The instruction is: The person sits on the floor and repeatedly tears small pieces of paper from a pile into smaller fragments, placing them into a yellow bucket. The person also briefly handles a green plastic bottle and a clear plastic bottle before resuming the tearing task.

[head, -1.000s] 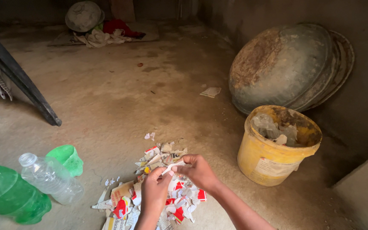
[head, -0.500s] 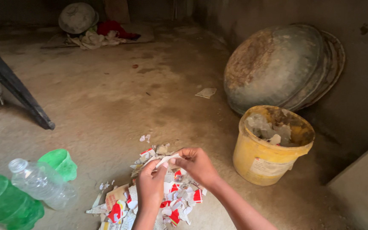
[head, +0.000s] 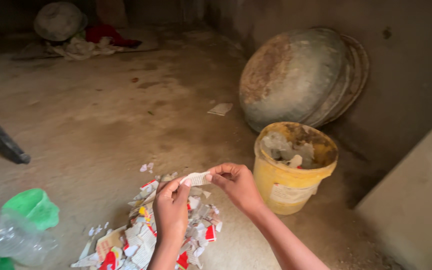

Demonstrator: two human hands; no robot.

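A: Hands?
B: Left hand [head: 170, 212] and right hand [head: 236, 184] both pinch one small paper scrap [head: 196, 178], a grip at each end, fingertips closed tight on it. Scrap stretched flat between them.

A: Where's the scrap?
B: In the air, just above the far edge of the torn paper pile [head: 148, 235], left of the yellow bucket [head: 292, 167].

A: Pile?
B: White, red and yellow bits heaped on the concrete floor [head: 106, 130], under the left wrist. A few stray bits lie on the side of the pile away from the bucket.

A: Bucket contents?
B: Crumpled clear plastic and paper bits, dirty rim.

A: Rest?
B: Stacked rusty metal pans [head: 301, 75] lean on the wall just behind the bucket. Green cup [head: 33, 207] and clear plastic bottle [head: 6, 237] lie well left of the bucket, past the pile. Cloth heap [head: 76, 37] far back.
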